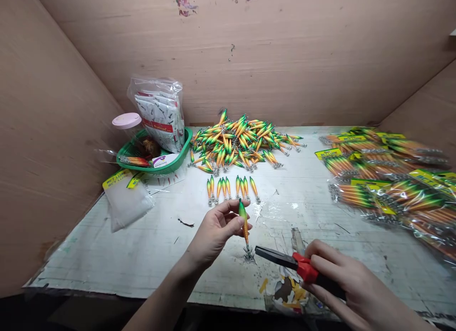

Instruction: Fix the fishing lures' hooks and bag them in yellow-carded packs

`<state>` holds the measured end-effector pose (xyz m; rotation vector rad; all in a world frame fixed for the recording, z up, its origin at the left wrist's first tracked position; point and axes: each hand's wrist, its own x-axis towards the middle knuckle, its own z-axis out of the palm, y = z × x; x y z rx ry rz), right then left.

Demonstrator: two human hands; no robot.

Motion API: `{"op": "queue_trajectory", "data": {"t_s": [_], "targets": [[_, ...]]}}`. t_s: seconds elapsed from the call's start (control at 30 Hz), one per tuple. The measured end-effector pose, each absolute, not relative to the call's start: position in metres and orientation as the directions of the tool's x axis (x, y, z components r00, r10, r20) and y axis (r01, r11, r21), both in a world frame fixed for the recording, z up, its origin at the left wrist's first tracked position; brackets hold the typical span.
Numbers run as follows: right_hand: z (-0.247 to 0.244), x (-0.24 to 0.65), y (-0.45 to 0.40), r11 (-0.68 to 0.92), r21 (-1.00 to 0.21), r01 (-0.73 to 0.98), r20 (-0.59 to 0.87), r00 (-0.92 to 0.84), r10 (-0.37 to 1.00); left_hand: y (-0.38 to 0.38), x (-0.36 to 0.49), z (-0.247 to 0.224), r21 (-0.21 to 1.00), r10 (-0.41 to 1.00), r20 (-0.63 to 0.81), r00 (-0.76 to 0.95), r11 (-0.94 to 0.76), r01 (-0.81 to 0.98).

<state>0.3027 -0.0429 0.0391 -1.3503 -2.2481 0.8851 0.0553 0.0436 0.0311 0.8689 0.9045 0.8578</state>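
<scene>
Between the thumb and fingers of my left hand is a green and orange squid jig, held upright with its crown of metal hooks at the bottom. My right hand is wrapped round pliers with red and black handles. The dark jaws of the pliers point left and stop just short of the hooks. Just beyond my left hand, a short row of similar squid jigs lies on the white tabletop. Farther back is a large heap of loose squid jigs.
Filled lure packets are piled at the right. A green basket at the back left holds packaged goods and a pink-lidded cup. Empty clear bags lie before it. Wooden panels enclose the back and sides.
</scene>
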Motion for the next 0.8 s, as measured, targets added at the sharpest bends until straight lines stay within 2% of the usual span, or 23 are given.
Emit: {"op": "queue_trajectory", "data": {"t_s": [0.27,0.8], "targets": [[0.0348,0.2976,-0.0386,0.359,-0.641,0.679,-0.047,-0.501,0.864,0.0419,0.0579,0.0346,0.919,0.864,-0.260,0.432,0.359,-0.163],[0.0388,0.2970,-0.0326,0.405,-0.558,0.724,-0.090,-0.538,0.838,0.0418,0.0598,0.0339,0.917,0.847,-0.302,0.438,0.384,-0.111]]}}
